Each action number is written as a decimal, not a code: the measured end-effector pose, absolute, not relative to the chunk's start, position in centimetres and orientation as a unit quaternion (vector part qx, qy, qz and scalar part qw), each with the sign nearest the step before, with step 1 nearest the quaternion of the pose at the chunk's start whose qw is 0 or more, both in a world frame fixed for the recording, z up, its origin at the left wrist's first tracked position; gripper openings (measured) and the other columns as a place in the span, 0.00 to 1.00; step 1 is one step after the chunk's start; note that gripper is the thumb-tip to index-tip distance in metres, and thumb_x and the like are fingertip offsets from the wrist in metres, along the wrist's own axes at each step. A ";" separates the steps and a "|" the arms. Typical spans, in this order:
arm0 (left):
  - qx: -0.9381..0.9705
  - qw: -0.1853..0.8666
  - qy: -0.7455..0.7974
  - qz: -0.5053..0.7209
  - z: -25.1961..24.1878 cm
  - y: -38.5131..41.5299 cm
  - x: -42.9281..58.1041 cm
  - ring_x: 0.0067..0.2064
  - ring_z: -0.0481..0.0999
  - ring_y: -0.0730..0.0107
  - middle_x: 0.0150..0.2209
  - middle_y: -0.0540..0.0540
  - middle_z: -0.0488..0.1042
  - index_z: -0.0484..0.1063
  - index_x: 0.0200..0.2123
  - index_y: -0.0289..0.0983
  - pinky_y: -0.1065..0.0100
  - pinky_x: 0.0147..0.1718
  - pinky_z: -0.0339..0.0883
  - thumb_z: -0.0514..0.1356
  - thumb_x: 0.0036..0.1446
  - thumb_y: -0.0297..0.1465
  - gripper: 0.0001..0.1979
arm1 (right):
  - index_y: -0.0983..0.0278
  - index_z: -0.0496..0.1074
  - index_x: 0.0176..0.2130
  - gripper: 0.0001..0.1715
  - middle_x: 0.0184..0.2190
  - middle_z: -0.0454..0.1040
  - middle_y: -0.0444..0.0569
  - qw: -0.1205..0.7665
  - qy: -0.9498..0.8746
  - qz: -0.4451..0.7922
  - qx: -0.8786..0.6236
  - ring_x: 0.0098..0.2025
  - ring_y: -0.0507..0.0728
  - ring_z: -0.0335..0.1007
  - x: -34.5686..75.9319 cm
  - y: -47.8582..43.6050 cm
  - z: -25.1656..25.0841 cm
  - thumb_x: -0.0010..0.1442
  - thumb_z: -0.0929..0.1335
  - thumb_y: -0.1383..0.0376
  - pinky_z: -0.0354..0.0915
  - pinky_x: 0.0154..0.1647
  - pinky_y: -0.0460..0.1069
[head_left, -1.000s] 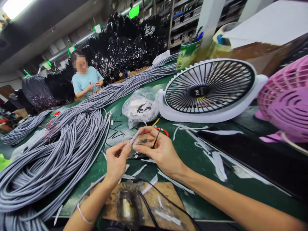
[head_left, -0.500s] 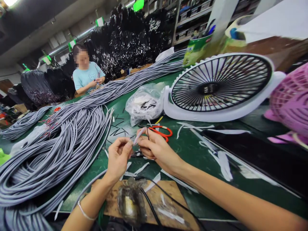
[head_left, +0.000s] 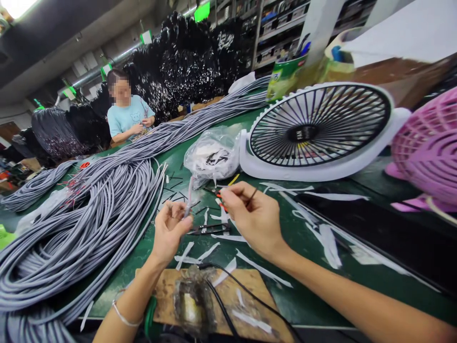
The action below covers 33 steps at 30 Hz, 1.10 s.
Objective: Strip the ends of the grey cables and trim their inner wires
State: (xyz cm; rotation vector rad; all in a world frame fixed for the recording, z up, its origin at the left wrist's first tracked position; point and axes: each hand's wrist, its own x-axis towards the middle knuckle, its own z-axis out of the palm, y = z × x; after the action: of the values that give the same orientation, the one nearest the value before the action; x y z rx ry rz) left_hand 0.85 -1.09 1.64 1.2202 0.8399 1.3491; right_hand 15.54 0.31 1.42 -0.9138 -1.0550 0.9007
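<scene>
My left hand [head_left: 170, 229] is closed, pinching the end of a grey cable [head_left: 187, 211]. Thin pale pinkish wires [head_left: 190, 190] stick up from that end. To the right, my right hand [head_left: 255, 216] is closed in a pinch, with a thin dark piece [head_left: 253, 194] showing between its fingers; its exact kind is unclear. Partly hidden behind the right fingers lies an orange-handled tool [head_left: 222, 205]. Below and between the hands, a small black tool [head_left: 210, 229] rests on the green table [head_left: 217, 250].
Coiled grey cables [head_left: 82, 224] cover the left side. Beyond my hands are a plastic bag [head_left: 214, 157] and a white fan [head_left: 303, 133]; a pink fan [head_left: 424, 147] stands right. White strips lie scattered. A wooden board [head_left: 246, 295] is in front. Across the table sits a person [head_left: 130, 116].
My hands were together at the wire end and are now apart. The right hand has moved right, towards the orange-handled tool. The left hand still holds the cable, its wires now upright.
</scene>
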 end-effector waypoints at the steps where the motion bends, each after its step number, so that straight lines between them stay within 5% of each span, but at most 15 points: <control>1: 0.505 0.537 0.365 0.569 1.6 -1.1 0.9 0.25 0.60 0.83 0.30 0.53 0.62 0.52 0.24 0.37 0.76 0.24 0.56 0.66 0.41 0.33 0.21 | 0.62 0.63 0.20 0.14 0.13 0.50 0.37 0.665 -0.507 0.366 -0.408 0.15 0.45 0.43 15.4 -0.1 1.3 0.49 0.68 0.58 0.42 0.15 0.43; 6: 0.487 0.533 0.390 0.571 1.3 -1.1 0.9 0.24 0.63 0.82 0.32 0.52 0.64 0.60 0.36 0.38 0.77 0.22 0.59 0.67 0.39 0.34 0.22 | 0.64 0.70 0.27 0.09 0.13 0.51 0.37 0.595 -0.606 0.356 -0.391 0.16 0.46 0.46 15.0 -0.5 1.0 0.50 0.67 0.60 0.46 0.16 0.44; 10: 0.510 0.533 0.401 0.544 1.3 -1.3 1.1 0.25 0.65 0.80 0.32 0.50 0.67 0.65 0.40 0.36 0.77 0.21 0.60 0.67 0.39 0.35 0.23 | 0.66 0.71 0.39 0.18 0.15 0.55 0.37 0.565 -0.613 0.422 -0.358 0.16 0.47 0.48 15.0 0.1 1.0 0.50 0.67 0.58 0.48 0.16 0.43; 16: 0.635 0.342 0.443 0.533 1.1 -2.1 1.4 0.35 0.72 0.70 0.34 0.44 0.73 0.73 0.37 0.36 0.73 0.31 0.66 0.60 0.49 0.29 0.10 | 0.63 0.69 0.22 0.12 0.13 0.62 0.41 0.580 -0.668 0.232 -0.404 0.15 0.48 0.51 15.1 -0.5 0.8 0.54 0.65 0.61 0.50 0.17 0.45; 22: 0.681 0.168 0.464 0.541 1.0 -2.0 1.2 0.28 0.70 0.72 0.26 0.47 0.71 0.78 0.31 0.40 0.74 0.25 0.63 0.60 0.49 0.26 0.08 | 0.61 0.70 0.25 0.11 0.15 0.69 0.44 0.537 -0.773 0.149 -0.302 0.16 0.49 0.59 14.4 -2.4 0.4 0.57 0.63 0.65 0.53 0.19 0.46; 27: 0.591 0.254 0.478 0.598 1.1 -1.5 1.2 0.19 0.64 0.78 0.19 0.51 0.70 0.77 0.25 0.36 0.75 0.18 0.58 0.64 0.46 0.30 0.03 | 0.62 0.72 0.27 0.09 0.14 0.68 0.41 0.520 -0.828 0.119 -0.174 0.15 0.48 0.60 14.3 -3.1 0.2 0.56 0.64 0.68 0.52 0.20 0.45; 33: 0.509 0.361 0.474 0.621 1.8 -1.4 1.3 0.13 0.61 0.81 0.12 0.55 0.64 0.68 0.22 0.33 0.78 0.12 0.54 0.64 0.45 0.38 0.14 | 0.63 0.70 0.32 0.11 0.20 0.70 0.44 0.522 -0.757 0.156 -0.361 0.18 0.49 0.61 14.5 -1.8 0.2 0.59 0.62 0.60 0.55 0.20 0.45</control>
State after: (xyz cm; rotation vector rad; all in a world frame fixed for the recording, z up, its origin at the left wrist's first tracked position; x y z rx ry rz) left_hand 1.26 -1.36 1.85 1.3119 1.2212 1.6000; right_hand 14.45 -1.79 0.17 -0.8640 -1.8127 0.3729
